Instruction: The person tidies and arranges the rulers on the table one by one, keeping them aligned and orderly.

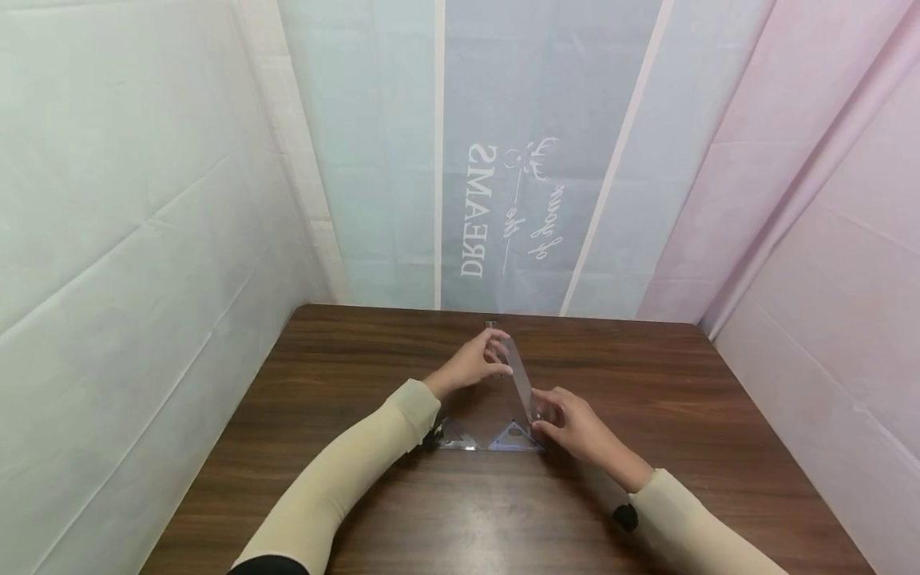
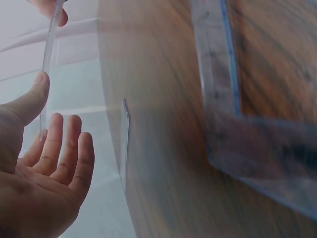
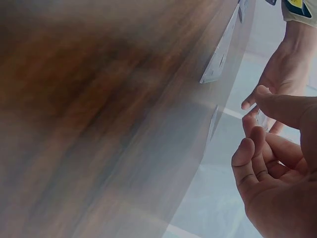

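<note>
A clear plastic ruler (image 1: 521,378) is held above the table on a slant between both hands. At its far end, my left hand (image 1: 470,363) pinches it between thumb and index finger; the other fingers stand loose in the left wrist view. My right hand (image 1: 571,423) grips its near end with thumb and fingers. Below lie two clear triangular set squares: one (image 1: 458,438) near the left sleeve, and a bluish one (image 1: 514,438) by the right hand. The left wrist view shows a blue-edged set square (image 2: 218,89) up close.
A thin clear piece (image 1: 492,323) lies near the back edge of the brown wooden table (image 1: 323,495); its kind is unclear. Behind the table hangs a printed cloth (image 1: 381,200), with pale cloth walls (image 1: 129,239) on both sides.
</note>
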Motion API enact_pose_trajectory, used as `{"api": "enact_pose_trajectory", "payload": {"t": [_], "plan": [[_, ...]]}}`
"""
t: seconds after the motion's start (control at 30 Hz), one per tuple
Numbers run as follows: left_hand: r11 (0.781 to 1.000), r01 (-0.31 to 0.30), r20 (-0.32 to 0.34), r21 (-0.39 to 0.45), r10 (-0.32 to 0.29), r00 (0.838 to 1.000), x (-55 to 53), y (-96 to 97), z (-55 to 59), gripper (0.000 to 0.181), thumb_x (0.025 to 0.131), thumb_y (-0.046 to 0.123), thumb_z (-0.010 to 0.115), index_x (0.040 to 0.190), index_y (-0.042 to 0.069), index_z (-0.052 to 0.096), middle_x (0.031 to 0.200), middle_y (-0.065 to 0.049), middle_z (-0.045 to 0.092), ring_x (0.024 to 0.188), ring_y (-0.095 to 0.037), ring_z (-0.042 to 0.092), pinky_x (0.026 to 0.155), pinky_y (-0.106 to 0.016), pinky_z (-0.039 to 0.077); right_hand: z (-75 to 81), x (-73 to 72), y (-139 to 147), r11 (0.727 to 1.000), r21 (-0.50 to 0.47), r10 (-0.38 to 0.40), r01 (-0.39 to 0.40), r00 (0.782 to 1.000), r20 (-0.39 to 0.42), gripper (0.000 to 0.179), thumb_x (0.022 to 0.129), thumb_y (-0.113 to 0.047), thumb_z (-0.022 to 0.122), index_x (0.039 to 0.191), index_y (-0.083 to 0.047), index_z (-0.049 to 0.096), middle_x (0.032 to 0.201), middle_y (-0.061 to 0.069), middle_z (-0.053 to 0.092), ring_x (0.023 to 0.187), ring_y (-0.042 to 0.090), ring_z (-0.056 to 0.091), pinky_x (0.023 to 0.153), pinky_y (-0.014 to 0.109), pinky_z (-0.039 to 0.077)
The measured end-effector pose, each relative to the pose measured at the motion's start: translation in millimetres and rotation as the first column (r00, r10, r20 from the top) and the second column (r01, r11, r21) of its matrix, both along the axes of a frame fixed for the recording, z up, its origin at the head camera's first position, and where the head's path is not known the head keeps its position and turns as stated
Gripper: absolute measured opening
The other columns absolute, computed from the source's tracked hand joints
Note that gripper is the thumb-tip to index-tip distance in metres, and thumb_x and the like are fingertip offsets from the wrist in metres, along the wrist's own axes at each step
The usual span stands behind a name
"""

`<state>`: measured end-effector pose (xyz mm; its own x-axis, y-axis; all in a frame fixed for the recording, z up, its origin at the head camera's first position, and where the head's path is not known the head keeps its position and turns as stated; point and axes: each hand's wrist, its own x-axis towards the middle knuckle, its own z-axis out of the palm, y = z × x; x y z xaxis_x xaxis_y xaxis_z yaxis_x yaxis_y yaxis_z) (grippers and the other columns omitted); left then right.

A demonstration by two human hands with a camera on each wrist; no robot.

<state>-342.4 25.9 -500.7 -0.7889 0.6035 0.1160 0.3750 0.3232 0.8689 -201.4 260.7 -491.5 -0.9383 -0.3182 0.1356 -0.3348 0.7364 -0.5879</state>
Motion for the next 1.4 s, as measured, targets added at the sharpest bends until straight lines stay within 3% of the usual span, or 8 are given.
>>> {"api": "enact_pose_trajectory", "payload": {"t": [0.43, 0.7, 1.07, 1.4], "plan": [[0.996, 0.022, -0.07, -0.084, -0.028, 0.997, 7.6, 24.0, 2.3, 0.062, 0.095, 0.022, 0.085, 0.148, 0.01, 0.054, 0.126, -0.007, 0.071, 0.105, -0.021, 0.073, 0.087, -0.028, 0.058, -5.9, 17.8, 14, 0.999, -0.011, -0.052, 0.051, 0.998, -0.041, 0.053, 0.09, -0.008, 0.088, 0.138, 0.002, 0.069, 0.091, -0.003, 0.06, 0.076, 0.006, 0.053, 0.063, 0.025, 0.047], [0.995, 0.057, -0.093, -0.081, -0.064, 0.994, 12.9, 32.7, 3.3, 0.062, 0.095, 0.019, 0.085, 0.148, 0.006, 0.055, 0.124, -0.01, 0.072, 0.103, -0.023, 0.073, 0.091, -0.028, 0.057, -7.8, 25.4, 17, 0.998, -0.02, -0.068, 0.067, 0.996, -0.065, 0.051, 0.088, -0.006, 0.089, 0.133, 0.005, 0.07, 0.088, -0.003, 0.059, 0.075, 0.005, 0.054, 0.063, 0.025, 0.048], [0.985, 0.09, -0.101, -0.148, -0.106, 0.989, 16.1, 46.3, 0.2, 0.064, 0.096, 0.021, 0.085, 0.15, 0.007, 0.053, 0.128, -0.012, 0.069, 0.106, -0.021, 0.07, 0.092, -0.026, 0.055, -9.7, 33.4, 25, 0.996, -0.008, -0.093, 0.092, 0.995, -0.034, 0.052, 0.087, -0.009, 0.09, 0.132, 0.005, 0.07, 0.097, -0.001, 0.066, 0.08, 0.01, 0.059, 0.066, 0.026, 0.05], [0.958, 0.116, -0.078, -0.263, -0.14, 0.987, 20.0, 57.7, -6.3, 0.062, 0.098, 0.027, 0.083, 0.149, 0.008, 0.054, 0.14, -0.01, 0.066, 0.123, -0.021, 0.066, 0.105, -0.029, 0.052, -14.0, 39.4, 32, 0.993, -0.002, -0.117, 0.117, 0.991, 0.062, 0.05, 0.088, -0.014, 0.091, 0.129, 0.005, 0.069, 0.1, 0.002, 0.067, 0.084, 0.014, 0.062, 0.07, 0.027, 0.054]]}}
